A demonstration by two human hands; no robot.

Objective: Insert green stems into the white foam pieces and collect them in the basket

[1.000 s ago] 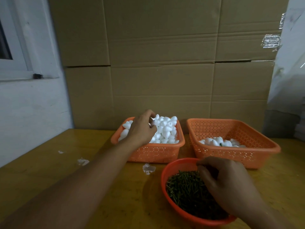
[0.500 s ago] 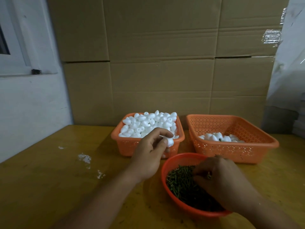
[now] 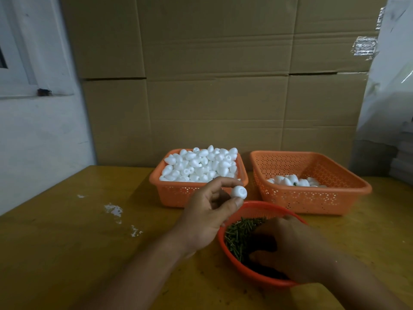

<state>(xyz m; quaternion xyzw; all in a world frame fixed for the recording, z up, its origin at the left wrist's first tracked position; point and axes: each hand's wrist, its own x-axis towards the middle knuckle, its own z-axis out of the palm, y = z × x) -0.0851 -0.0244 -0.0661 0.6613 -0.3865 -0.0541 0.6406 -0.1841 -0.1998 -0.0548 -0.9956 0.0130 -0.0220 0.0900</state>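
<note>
Head view: a white foam piece (image 3: 238, 191) is pinched between thumb and forefinger of the left hand (image 3: 206, 217), held above the rim of the round bowl (image 3: 257, 208), its holed end turned toward the camera. The right hand (image 3: 290, 249) is curled down into the green stems (image 3: 240, 232); any hold on them cannot be told.

Packing workroom; stacked cardboard cartons (image 3: 212, 86).

The light was dim and warm — soft shadows pooled under the forearms on the counter (image 3: 67, 253). Wide-angle bending curved the edges; foreground detail was slightly soft.
</note>
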